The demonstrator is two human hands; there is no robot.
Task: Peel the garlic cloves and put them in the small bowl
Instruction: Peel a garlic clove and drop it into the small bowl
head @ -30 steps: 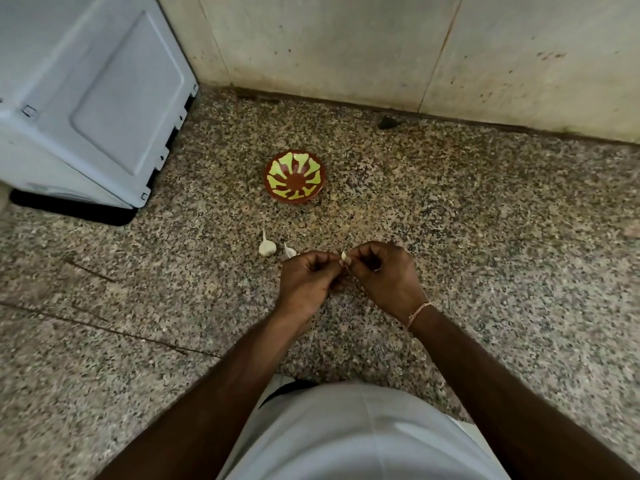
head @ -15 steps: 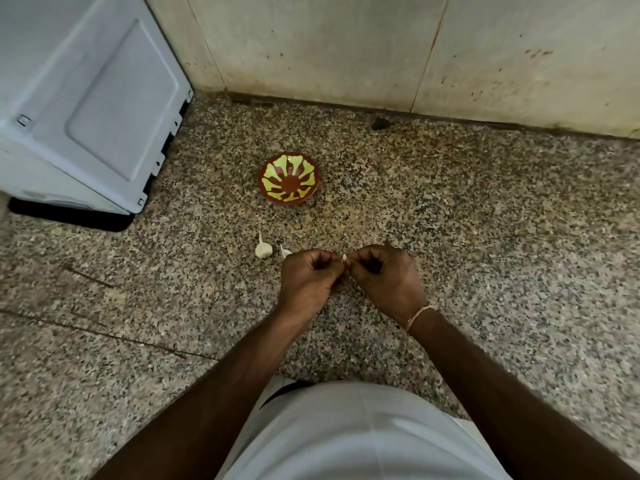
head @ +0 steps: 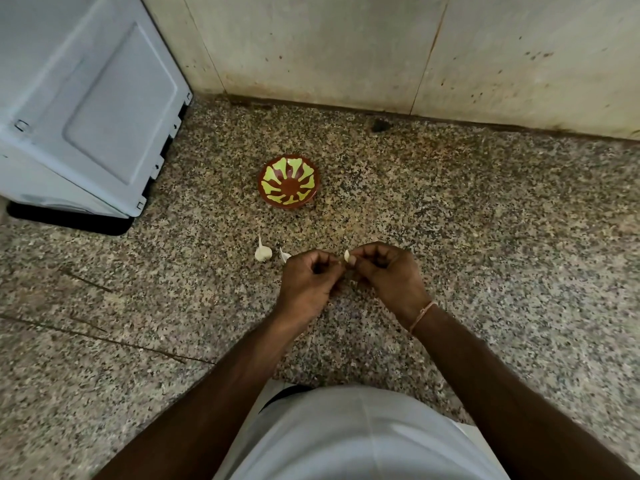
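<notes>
A small brown bowl (head: 289,184) with a yellow-green pattern stands on the speckled stone floor, with nothing inside it. My left hand (head: 306,284) and my right hand (head: 386,277) meet just below it, fingers curled. Both pinch one pale garlic clove (head: 346,255) between their fingertips; only its tip shows. An unpeeled clove with a pointed tail (head: 262,251) lies on the floor left of my hands. A second clove (head: 284,254) lies beside it, partly hidden by my left hand.
A light grey appliance (head: 86,109) on a black base stands at the far left. A stained tiled wall (head: 381,46) closes the floor at the back. A thin crack (head: 104,339) runs across the floor at the left. My white-clothed lap fills the bottom middle.
My hands stay together on the clove; slightly more of the clove shows between the fingertips. The camera has tilted a little, so the bowl sits lower in view.
</notes>
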